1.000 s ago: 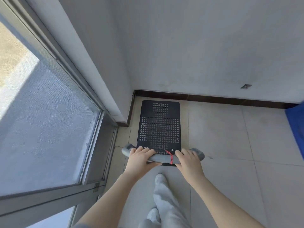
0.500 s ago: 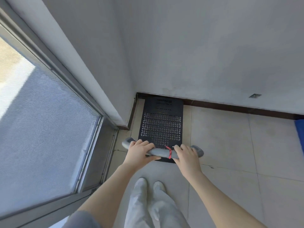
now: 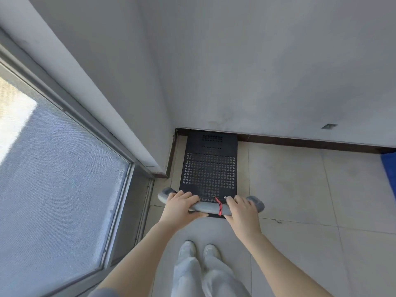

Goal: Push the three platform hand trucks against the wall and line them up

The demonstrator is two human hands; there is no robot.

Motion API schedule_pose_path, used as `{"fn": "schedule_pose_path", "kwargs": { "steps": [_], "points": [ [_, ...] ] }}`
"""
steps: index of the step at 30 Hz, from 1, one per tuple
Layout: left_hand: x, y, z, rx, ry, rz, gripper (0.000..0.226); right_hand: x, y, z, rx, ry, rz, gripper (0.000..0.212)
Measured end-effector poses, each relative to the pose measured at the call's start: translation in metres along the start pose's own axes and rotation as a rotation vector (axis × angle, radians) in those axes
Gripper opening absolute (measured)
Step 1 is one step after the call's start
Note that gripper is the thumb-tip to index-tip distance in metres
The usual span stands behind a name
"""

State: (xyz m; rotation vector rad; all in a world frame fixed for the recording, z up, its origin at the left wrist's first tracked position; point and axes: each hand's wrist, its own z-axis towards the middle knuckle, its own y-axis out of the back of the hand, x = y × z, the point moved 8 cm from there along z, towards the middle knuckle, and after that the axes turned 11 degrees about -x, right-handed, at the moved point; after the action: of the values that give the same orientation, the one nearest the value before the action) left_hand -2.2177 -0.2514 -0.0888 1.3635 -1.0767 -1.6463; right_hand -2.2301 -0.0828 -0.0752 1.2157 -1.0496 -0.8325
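- One platform hand truck (image 3: 211,168) is in view, sitting on the tiled floor (image 3: 300,189) tucked into the corner where the back wall (image 3: 267,61) meets the side wall (image 3: 120,67).
- Its black perforated deck runs straight away from the person, and the far end looks like it's right up against the dark baseboard (image 3: 300,140) at the foot of the back wall. Can't swear it's actually touching, but no gap shows.
- The deck's left edge runs alongside the side wall's baseboard with a thin strip of tile between them.
- The grey padded handle bar (image 3: 207,206) crosses the near end of the deck, sticking out past it on both sides.
- Left hand (image 3: 180,205) is wrapped around the left part of the bar, fingers over the top, thumb underneath, so that grip is closed on the bar.
- Right hand (image 3: 242,210) does the same on the right part, fingers curled over the bar, closed on it too.
- A bit of red string (image 3: 219,205) is tied round the bar between the two hands, closer to the right one.
- Something blue (image 3: 389,168) pokes in at the right edge of the floor, well apart from the truck; too cut off to tell what it is.
- A big window (image 3: 53,168) with a grey metal frame fills the left side.
- The person's white shoes (image 3: 198,250) stand side by side on the floor just behind the handle.
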Motion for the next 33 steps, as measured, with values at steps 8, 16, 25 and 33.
{"fn": "schedule_pose_path", "kwargs": {
  "steps": [8, 16, 25, 33],
  "points": [
    [-0.010, 0.006, -0.003, 0.447, 0.148, -0.073, 0.065, -0.001, 0.006, -0.009, 0.141, -0.086, 0.104, 0.052],
    [-0.034, 0.074, 0.035, 0.241, 0.014, -0.046, 0.072, -0.016, 0.084, -0.008, 0.037, -0.246, 0.245, 0.074],
    [-0.141, 0.124, 0.036, 0.140, -0.478, 0.019, 0.082, -0.014, 0.175, -0.092, -0.162, -0.518, -0.045, 0.076],
    [-0.264, 0.134, -0.033, 0.172, -0.813, -0.019, 0.084, -0.034, 0.230, -0.236, -0.354, -0.811, -0.099, 0.074]
  ]
}}
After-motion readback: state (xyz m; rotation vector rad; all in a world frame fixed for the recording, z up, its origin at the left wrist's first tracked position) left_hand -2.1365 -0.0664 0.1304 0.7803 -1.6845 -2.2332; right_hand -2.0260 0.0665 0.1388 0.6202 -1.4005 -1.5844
